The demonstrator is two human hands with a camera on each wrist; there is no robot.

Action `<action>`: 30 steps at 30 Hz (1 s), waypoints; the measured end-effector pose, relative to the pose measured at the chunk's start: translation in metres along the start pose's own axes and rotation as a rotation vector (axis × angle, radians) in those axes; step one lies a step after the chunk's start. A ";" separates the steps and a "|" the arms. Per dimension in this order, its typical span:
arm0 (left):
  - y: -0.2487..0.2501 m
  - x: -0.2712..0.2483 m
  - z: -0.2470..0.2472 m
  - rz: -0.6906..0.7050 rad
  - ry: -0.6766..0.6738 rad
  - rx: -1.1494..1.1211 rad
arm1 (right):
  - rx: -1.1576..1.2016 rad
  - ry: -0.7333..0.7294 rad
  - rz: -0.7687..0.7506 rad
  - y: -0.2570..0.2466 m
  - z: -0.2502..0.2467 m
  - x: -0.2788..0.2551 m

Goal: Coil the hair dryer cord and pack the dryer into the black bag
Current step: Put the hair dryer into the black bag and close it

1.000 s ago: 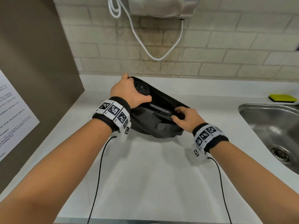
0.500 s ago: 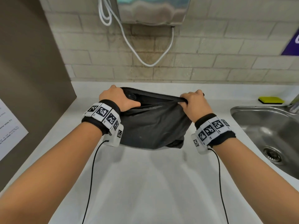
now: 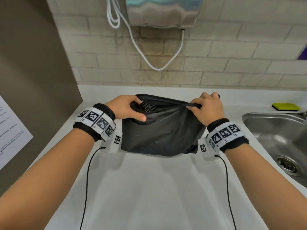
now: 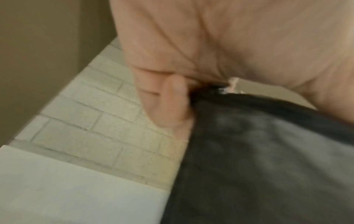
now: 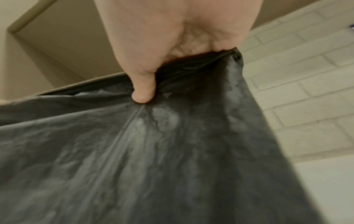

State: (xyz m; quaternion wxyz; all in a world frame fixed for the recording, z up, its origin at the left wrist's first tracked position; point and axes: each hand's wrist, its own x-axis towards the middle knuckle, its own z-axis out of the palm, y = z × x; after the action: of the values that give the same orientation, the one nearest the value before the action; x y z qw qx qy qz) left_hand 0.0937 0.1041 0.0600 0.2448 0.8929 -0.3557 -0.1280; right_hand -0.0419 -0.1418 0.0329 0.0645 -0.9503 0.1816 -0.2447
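The black bag (image 3: 162,131) hangs upright over the white counter (image 3: 149,188), stretched between both hands. My left hand (image 3: 127,107) grips the left end of its top hem, and my right hand (image 3: 207,107) pinches the right end. Inside the open mouth, the black hair dryer's round rear grille (image 3: 148,106) shows just beside my left thumb. The rest of the dryer and its cord are hidden in the bag. The left wrist view shows my left hand (image 4: 172,103) curled on the bag (image 4: 268,159) hem. In the right wrist view my right hand (image 5: 143,91) presses into the bag (image 5: 153,151) cloth.
A steel sink (image 3: 280,140) lies to the right, with a yellow sponge (image 3: 286,107) behind it. A metal hand dryer (image 3: 162,10) with a looping white cable (image 3: 149,55) hangs on the brick wall. A brown panel (image 3: 33,72) with a paper notice (image 3: 11,133) stands at left.
The bag was lifted from lying on the counter to hanging upright. My right hand moved from the bag's middle to its right hem, and the mouth was pulled wide.
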 end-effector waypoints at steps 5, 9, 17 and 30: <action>-0.017 -0.002 -0.001 0.178 0.096 -0.258 | -0.085 0.050 0.110 -0.001 0.003 -0.004; -0.014 -0.006 0.010 0.209 0.119 -0.411 | -0.189 -0.026 -0.015 -0.013 0.003 -0.006; -0.018 -0.011 0.011 0.173 0.280 -0.536 | 0.042 -0.024 -0.096 -0.032 0.009 0.000; -0.004 -0.008 0.040 0.110 0.616 -0.597 | 0.028 -0.047 -0.185 -0.076 0.012 0.003</action>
State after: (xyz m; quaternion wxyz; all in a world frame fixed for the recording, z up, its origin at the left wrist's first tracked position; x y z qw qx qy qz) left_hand 0.0742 0.0982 0.0242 0.5936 0.7590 -0.2604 0.0606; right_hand -0.0097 -0.0720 0.0396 0.0593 -0.9674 0.0880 -0.2300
